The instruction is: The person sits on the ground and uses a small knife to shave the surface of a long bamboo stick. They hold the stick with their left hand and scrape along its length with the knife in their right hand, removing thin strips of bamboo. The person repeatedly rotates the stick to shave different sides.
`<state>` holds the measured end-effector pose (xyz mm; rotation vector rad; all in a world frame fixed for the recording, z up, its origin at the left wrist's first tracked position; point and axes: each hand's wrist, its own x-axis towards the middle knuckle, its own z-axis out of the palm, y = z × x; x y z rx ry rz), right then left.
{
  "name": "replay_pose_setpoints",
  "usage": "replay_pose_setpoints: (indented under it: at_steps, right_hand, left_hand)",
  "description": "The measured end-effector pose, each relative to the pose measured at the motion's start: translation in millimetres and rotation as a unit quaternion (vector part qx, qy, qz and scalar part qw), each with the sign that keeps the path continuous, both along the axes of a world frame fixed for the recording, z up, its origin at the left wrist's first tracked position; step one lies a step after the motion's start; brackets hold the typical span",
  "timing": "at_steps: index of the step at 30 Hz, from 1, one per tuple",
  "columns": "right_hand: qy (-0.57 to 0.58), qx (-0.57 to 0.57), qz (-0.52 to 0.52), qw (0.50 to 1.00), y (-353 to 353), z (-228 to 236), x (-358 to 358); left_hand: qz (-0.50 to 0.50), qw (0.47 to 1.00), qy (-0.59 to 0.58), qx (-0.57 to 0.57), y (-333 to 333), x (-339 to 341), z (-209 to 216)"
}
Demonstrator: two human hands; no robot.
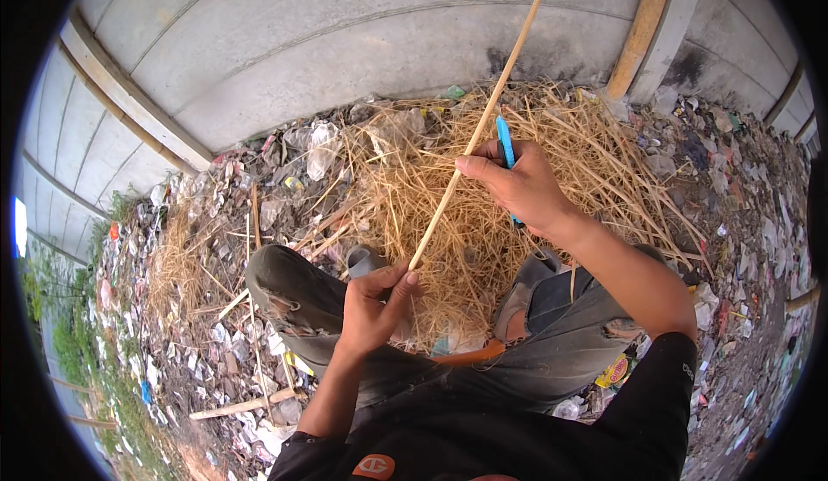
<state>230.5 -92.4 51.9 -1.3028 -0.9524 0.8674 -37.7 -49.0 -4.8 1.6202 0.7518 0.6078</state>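
Observation:
A long, thin, pale bamboo strip (442, 207) slants up and away from me, its far tip reaching in front of the wall. My left hand (373, 313) pinches its near end between thumb and fingers, above my lap. In my right hand (533, 192) is a blue utility knife (505, 140) with a dark lower end, held among the curled fingers. The right thumb and fingertips also touch the strip about a third of the way up. Whether the knife's blade is out I cannot tell.
Below lies a heap of straw-coloured shavings and thin strips (466, 248) between my bent legs. Scattered litter (323, 149) covers the ground around it. A grey panel wall (345, 58) with a bamboo pole (642, 28) stands at the far side. A loose stick (246, 404) rests at lower left.

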Motion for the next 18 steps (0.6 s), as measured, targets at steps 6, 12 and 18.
replay_pose_setpoints:
  at_steps: [6,12,18]
  right_hand:
    - [0.038,0.044,-0.019,0.998,1,11,12]
    - [0.106,0.084,-0.088,0.987,0,21,35]
    - [0.147,0.121,-0.155,0.969,0,31,74]
  left_hand:
    - [-0.055,0.997,-0.005,-0.060,4,-19,0]
    - [-0.096,0.992,0.012,-0.079,6,-38,-6]
    - [-0.099,0.993,0.018,-0.068,6,-56,-10]
